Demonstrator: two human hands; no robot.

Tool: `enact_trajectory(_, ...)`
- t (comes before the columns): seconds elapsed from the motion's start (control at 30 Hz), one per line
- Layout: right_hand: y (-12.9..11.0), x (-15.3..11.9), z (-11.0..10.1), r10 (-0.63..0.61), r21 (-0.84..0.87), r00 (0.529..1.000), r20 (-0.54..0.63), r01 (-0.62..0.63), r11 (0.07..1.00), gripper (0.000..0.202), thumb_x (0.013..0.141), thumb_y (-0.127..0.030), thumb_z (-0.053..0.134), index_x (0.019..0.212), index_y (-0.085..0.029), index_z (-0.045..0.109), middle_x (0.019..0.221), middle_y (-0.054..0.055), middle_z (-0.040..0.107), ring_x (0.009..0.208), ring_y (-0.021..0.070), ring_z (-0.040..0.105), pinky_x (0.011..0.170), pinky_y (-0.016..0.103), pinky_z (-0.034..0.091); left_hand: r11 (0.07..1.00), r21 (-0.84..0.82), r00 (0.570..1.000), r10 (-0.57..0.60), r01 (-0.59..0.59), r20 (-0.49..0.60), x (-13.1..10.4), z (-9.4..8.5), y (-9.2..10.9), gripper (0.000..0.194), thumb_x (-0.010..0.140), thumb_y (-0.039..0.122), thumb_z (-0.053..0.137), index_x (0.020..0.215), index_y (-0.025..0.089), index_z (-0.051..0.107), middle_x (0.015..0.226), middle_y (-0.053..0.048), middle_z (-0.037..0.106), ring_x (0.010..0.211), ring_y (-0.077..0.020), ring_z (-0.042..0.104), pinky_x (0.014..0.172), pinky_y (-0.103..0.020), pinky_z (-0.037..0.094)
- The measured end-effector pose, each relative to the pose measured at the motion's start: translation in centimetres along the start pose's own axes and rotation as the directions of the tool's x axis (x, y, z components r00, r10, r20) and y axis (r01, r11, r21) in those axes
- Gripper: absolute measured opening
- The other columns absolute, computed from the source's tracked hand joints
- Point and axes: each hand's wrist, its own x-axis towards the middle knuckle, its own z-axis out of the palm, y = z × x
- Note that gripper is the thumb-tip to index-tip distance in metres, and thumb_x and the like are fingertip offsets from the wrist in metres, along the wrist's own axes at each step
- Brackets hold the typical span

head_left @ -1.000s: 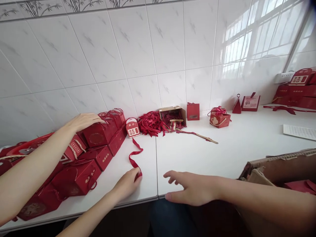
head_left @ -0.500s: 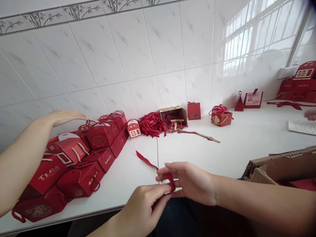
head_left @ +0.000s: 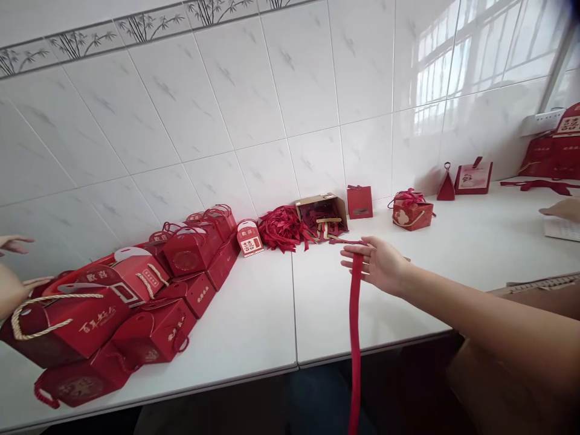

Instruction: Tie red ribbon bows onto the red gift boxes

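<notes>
My right hand [head_left: 376, 266] is held up above the white table, its fingers mostly stretched out. A red ribbon [head_left: 354, 338] is caught between those fingers. It hangs in a long strip past the table's front edge and out of the bottom of the view. My left hand is out of view. Behind my right hand, a heap of looped red ribbons [head_left: 283, 228] lies against the wall. Beside it, a small cardboard box [head_left: 343, 208] on its side holds more ribbon, with strips trailing onto the table.
Red gift boxes [head_left: 149, 335] are stacked at left, where another person's hand [head_left: 14, 244] shows. A small red carton [head_left: 247, 238] stands near the ribbons. More red boxes [head_left: 411, 216] line the wall at right. Another person's hand [head_left: 562, 209] rests by a white keyboard [head_left: 562, 229].
My right hand has lifted away and to the right with the ribbon, which now hangs straight. My left hand has left the view. The other person's arm at left has drawn back.
</notes>
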Motion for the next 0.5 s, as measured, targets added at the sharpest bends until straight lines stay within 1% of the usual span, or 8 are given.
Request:
enact_trajectory(0.07,0.4,-0.1,0.0,-0.017,-0.036,1.000,-0.019,0.016,0.999,0.026,0.084,-0.032,0.046,0.092,-0.015,0.064,0.119,0.010,0.062,0.096,0.0229,0.064,0.085,0.034,0.046,0.997,-0.012,0.987,-0.079,0.078,-0.139,2.7,-1.9,-1.6,0.018,0.081,0.041,0.056,0.085,0.024,0.063,0.078,0.001,0.063,0.074,-0.0163,0.065,0.056,-0.023,0.049)
enact_trajectory(0.13,0.8,-0.5,0.2,-0.056,-0.048,0.998,-0.008,0.056,0.997,0.020,0.082,-0.027,0.050,0.090,-0.015,0.064,0.117,0.011,0.062,0.094,0.0229,0.065,0.084,0.034,0.048,0.984,-0.025,0.938,-0.175,0.176,-0.300,5.8,-4.4,-3.8,0.024,0.082,0.041,0.052,0.093,0.022,0.061,0.083,-0.002,0.064,0.079,-0.0187,0.064,0.063,-0.026,0.051)
enact_trajectory(0.2,1.2,-1.0,0.5,-0.073,-0.036,0.997,0.017,0.074,0.997,0.019,0.080,-0.024,0.051,0.089,-0.014,0.064,0.112,0.012,0.064,0.091,0.0232,0.066,0.083,0.033,0.049,0.952,-0.046,0.818,-0.285,0.303,-0.500,8.6,-7.2,-6.6,0.031,0.086,0.037,0.040,0.108,0.019,0.054,0.101,-0.008,0.061,0.096,-0.0223,0.060,0.075,-0.034,0.050)
enact_trajectory(0.27,1.7,-1.3,0.6,-0.056,-0.019,0.998,0.043,0.057,0.998,0.022,0.080,-0.022,0.049,0.089,-0.012,0.066,0.102,0.012,0.067,0.088,0.0231,0.066,0.081,0.033,0.051,0.884,-0.075,0.635,-0.387,0.461,-0.668,10.7,-9.5,-9.9,0.040,0.083,0.032,0.042,0.119,0.016,0.044,0.118,-0.016,0.052,0.116,-0.0298,0.047,0.088,-0.045,0.043)
enact_trajectory(0.33,2.2,-1.3,0.5,-0.018,-0.008,0.998,0.058,0.019,1.000,0.026,0.080,-0.023,0.046,0.091,-0.011,0.067,0.092,0.012,0.068,0.084,0.0226,0.067,0.078,0.032,0.052,0.802,-0.112,0.470,-0.450,0.587,-0.759,12.2,-11.2,-13.2,0.053,0.077,0.032,0.050,0.124,0.010,0.038,0.127,-0.024,0.043,0.125,-0.0378,0.034,0.093,-0.055,0.034)
enact_trajectory(0.37,2.4,-1.2,0.4,0.003,-0.005,0.998,0.060,-0.003,1.000,0.027,0.080,-0.023,0.047,0.091,-0.011,0.068,0.089,0.011,0.068,0.081,0.0223,0.067,0.077,0.032,0.053,0.768,-0.120,0.413,-0.460,0.629,-0.786,12.9,-11.8,-14.7,0.059,0.075,0.033,0.053,0.126,0.007,0.036,0.129,-0.027,0.039,0.126,-0.0399,0.030,0.095,-0.058,0.030)
enact_trajectory(0.43,2.8,-1.0,0.2,0.041,0.005,0.997,0.062,-0.042,0.999,0.027,0.079,-0.026,0.049,0.091,-0.011,0.069,0.084,0.010,0.068,0.078,0.0218,0.066,0.074,0.031,0.054,0.728,-0.114,0.350,-0.453,0.676,-0.820,14.2,-12.6,-17.5,0.069,0.072,0.035,0.056,0.129,0.005,0.032,0.132,-0.027,0.036,0.128,-0.0400,0.027,0.099,-0.056,0.027)
enact_trajectory(0.5,2.9,-0.6,-0.1,0.077,0.017,0.995,0.056,-0.078,0.997,0.027,0.077,-0.029,0.053,0.091,-0.012,0.070,0.083,0.010,0.068,0.075,0.0218,0.066,0.072,0.031,0.055,0.712,-0.099,0.323,-0.433,0.695,-0.842,15.6,-13.3,-19.7,0.080,0.069,0.040,0.060,0.134,0.007,0.027,0.133,-0.025,0.037,0.127,-0.0387,0.028,0.100,-0.053,0.027)
